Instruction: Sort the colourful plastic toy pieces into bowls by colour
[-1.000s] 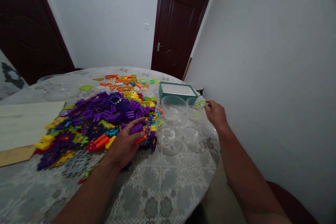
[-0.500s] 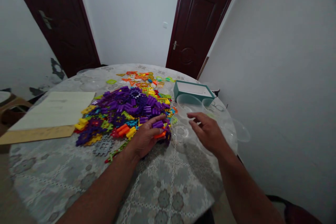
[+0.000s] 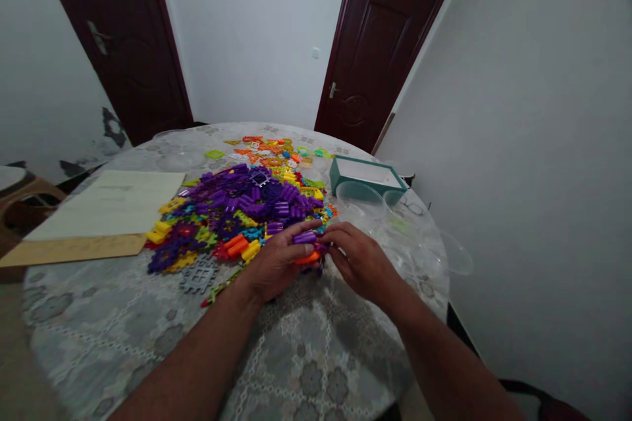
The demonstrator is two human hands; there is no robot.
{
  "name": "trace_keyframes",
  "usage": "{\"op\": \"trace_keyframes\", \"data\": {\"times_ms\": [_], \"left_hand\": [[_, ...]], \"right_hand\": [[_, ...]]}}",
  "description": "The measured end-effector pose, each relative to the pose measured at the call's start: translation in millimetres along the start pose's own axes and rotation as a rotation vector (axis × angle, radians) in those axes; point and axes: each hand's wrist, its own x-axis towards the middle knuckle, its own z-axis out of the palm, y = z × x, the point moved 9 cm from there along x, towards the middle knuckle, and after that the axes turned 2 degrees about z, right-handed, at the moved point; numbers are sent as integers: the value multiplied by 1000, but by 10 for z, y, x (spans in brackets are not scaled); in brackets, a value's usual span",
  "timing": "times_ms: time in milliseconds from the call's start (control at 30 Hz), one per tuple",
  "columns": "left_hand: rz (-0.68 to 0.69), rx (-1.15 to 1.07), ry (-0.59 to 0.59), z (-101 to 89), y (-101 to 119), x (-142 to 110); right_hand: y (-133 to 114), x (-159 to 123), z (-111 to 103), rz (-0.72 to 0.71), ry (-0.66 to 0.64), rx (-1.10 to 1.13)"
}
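A heap of plastic building pieces (image 3: 247,194), mostly purple, lies on the round table. At its near right side my left hand (image 3: 281,262) is closed around a ribbed purple building piece (image 3: 305,237), with an orange piece (image 3: 309,257) just below it by the thumb. My right hand (image 3: 359,263) meets it from the right, its thumb and fingers pinched at a purple bit beside the left fingertips. The fingers partly hide what lies between the hands. Close to my left wrist are a grey notched square piece (image 3: 199,274) and yellow and orange pieces.
Behind my right hand stands a green open box (image 3: 368,174), with clear plastic tubs (image 3: 359,196) in front of it. A pale sheet (image 3: 106,204) lies on the left over a tan board (image 3: 74,248). Small orange pieces (image 3: 269,151) are scattered at the back.
My right hand has moved left from above the clear tubs to the pieces in my left hand, and its fingers have closed. The left hand keeps its hold. The view has shifted slightly.
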Motion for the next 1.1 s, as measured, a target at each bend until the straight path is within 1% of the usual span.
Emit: {"op": "trace_keyframes", "data": {"times_ms": [67, 133, 200, 267, 400, 467, 533, 600, 667, 733, 800, 833, 900, 933, 1000, 1100], "left_hand": [[-9, 13, 15, -30, -9, 5], [-16, 32, 44, -86, -27, 23], [-12, 25, 90, -153, -35, 43], [-21, -36, 136, -206, -41, 52], [-54, -197, 170, -214, -35, 42], [-38, -216, 170, -202, -6, 39], [-11, -211, 177, -200, 17, 41], [18, -207, 190, -210, 31, 47], [51, -209, 209, -230, 47, 54], [87, -218, 219, -246, 70, 61], [120, -227, 212, -248, 95, 68], [133, -230, 201, -243, 104, 73], [145, -234, 174, -229, 108, 84], [143, -234, 162, -222, 102, 90], [131, -233, 145, -214, 79, 102], [106, -225, 133, -209, 48, 109]], "right_hand": [[67, 68, -141, 21, -2, -4], [229, 183, -298, 76, -3, -17], [494, 349, -451, 154, -4, -48], [843, 550, -601, 250, 15, -130], [1568, 916, -889, 471, 129, -416], [1803, 1035, -975, 547, 183, -501], [1897, 1105, -996, 569, 212, -524], [1841, 1102, -970, 563, 228, -526], [1610, 1025, -876, 502, 235, -481], [1201, 886, -677, 357, 206, -345], [687, 688, -382, 174, 125, -144], [443, 573, -217, 104, 72, -49], [47, 360, 76, 9, 3, 75], [-79, 279, 188, -10, -4, 98], [-171, 178, 348, 13, 7, 93], [-115, 132, 457, 67, -2, 36]]}}
